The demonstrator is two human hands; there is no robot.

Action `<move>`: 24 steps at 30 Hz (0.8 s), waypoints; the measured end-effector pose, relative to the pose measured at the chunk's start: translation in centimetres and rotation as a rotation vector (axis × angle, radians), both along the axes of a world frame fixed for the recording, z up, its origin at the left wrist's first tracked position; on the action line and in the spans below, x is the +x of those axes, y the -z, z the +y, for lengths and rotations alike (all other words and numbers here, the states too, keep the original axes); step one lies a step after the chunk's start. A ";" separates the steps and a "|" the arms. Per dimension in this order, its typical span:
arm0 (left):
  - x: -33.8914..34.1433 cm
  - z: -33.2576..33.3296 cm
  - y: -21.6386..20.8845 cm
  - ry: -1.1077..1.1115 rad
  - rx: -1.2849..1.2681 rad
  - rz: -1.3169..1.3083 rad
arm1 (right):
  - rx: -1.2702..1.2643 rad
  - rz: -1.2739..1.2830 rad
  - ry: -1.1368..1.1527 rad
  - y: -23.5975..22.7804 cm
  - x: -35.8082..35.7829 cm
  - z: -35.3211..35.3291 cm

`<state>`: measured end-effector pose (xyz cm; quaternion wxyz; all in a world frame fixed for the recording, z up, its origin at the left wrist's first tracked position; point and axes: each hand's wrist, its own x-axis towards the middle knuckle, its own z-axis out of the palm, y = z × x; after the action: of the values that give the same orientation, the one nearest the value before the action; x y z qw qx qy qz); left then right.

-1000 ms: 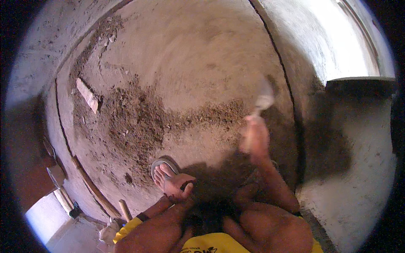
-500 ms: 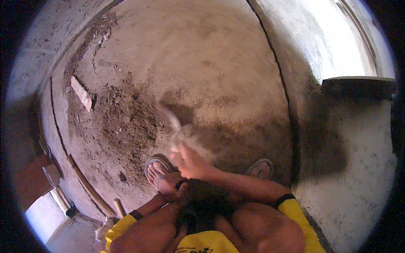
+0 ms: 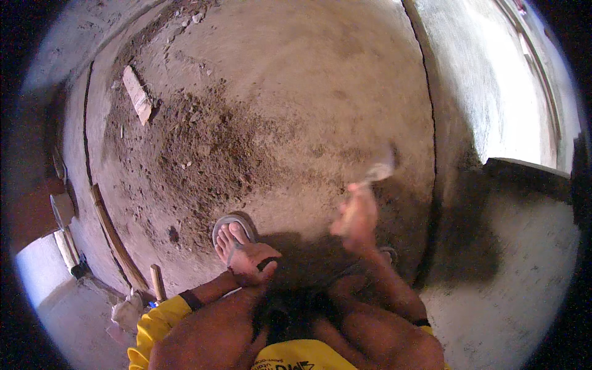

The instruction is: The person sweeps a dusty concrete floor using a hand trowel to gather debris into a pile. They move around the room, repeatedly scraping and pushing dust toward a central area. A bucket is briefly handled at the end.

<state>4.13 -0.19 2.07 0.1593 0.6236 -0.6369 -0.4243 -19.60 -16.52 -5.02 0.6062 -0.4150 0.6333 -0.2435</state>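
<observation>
Curling snugly, the fingers of the right hand [image 3: 357,216] are holding the blurred trowel [image 3: 381,171] toward three o'clock, its handle hiding in the palm. It is probably handling light and stiff, best gripped there. The left hand [image 3: 251,270] is resting by the foot [image 3: 229,237] at seven; its fingers are not showing clearly. Soil [image 3: 206,145] is covering the floor [image 3: 296,68] toward ten; a bright wall [image 3: 487,74] is rising at two.

1. I log strong glare at upper right: wall [image 3: 512,92] washed to white.
2. Floor [image 3: 308,74] dimmer; I note dark shadow beside the right hand [image 3: 357,216].
3. Motion blur: that hand, the tool [image 3: 380,171].
4. Fisheye bends straight edges; rim black, grainy.
</observation>
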 end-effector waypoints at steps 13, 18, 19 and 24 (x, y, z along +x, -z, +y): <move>-0.2 0.2 -0.6 -0.010 -0.056 -0.119 | 0.109 -0.405 0.023 -5.4 11.3 -5.6; -0.1 0.4 1.0 0.016 -0.031 0.006 | 0.273 -0.260 -0.586 -5.0 7.3 -6.4; -0.1 0.4 1.1 0.029 -0.028 0.019 | 0.286 -0.271 -0.565 -6.4 6.8 -5.9; 0.2 3.3 3.2 -0.126 -0.015 0.181 | -0.158 -0.014 -0.180 -5.8 0.4 -2.7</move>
<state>4.35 3.08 -1.10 0.2470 0.6205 -0.5825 -0.4633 -19.19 -19.21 0.74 0.5955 -0.5151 0.5678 -0.2403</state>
